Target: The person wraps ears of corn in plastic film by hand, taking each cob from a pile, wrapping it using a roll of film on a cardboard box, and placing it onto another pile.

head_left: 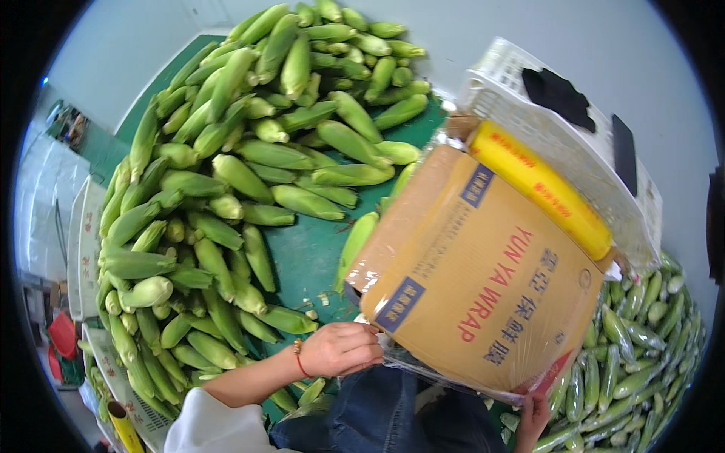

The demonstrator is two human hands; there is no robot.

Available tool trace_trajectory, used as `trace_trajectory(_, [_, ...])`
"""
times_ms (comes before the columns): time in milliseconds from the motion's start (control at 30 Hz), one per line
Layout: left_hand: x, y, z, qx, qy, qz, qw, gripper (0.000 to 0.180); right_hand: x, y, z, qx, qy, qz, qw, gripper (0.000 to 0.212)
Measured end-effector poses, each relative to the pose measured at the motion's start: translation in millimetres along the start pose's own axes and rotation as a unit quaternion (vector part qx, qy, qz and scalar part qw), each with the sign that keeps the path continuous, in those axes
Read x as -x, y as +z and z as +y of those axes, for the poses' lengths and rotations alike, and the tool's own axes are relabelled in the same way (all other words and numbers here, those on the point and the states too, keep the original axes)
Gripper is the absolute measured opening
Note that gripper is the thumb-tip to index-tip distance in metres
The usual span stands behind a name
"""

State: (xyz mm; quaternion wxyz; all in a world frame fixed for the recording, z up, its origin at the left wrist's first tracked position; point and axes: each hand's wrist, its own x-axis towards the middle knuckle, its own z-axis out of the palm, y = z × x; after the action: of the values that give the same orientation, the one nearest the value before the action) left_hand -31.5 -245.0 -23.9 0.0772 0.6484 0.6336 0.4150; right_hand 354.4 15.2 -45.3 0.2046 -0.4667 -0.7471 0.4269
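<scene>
We see the left hand (pixel 347 349) with fingers closed on clear film (pixel 400 355) at the near-left corner of the cardboard box (pixel 491 264). Right hand (pixel 535 417) is at the near-right corner; can't tell if it's gripping. Box sits tilted between the corn pile (pixel 302 155) and white crate (pixel 498 102), yellow roll (pixel 542 189) along its far side.
</scene>
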Motion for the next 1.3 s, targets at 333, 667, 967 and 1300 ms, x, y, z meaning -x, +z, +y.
trace_trajectory(333, [106,116,-209,-0.071,-0.57,0.112,0.811,0.073,0,18,-24,0.0,0.122,-0.064,0.99,0.031])
trace_trajectory(667, [61,-24,-89,0.346,-0.482,0.275,0.757,0.049,-2,16,-21,-0.036,0.137,-0.042,0.989,0.011])
trace_trajectory(967, [-126,22,27,-0.091,0.04,-0.127,0.987,0.058,-2,21,-71,0.225,-0.054,-0.086,0.969,0.012])
trace_trajectory(1300, [-134,49,19,-0.049,-0.103,-0.097,0.989,0.091,-90,66,-115,0.233,-0.329,0.043,0.914,0.034])
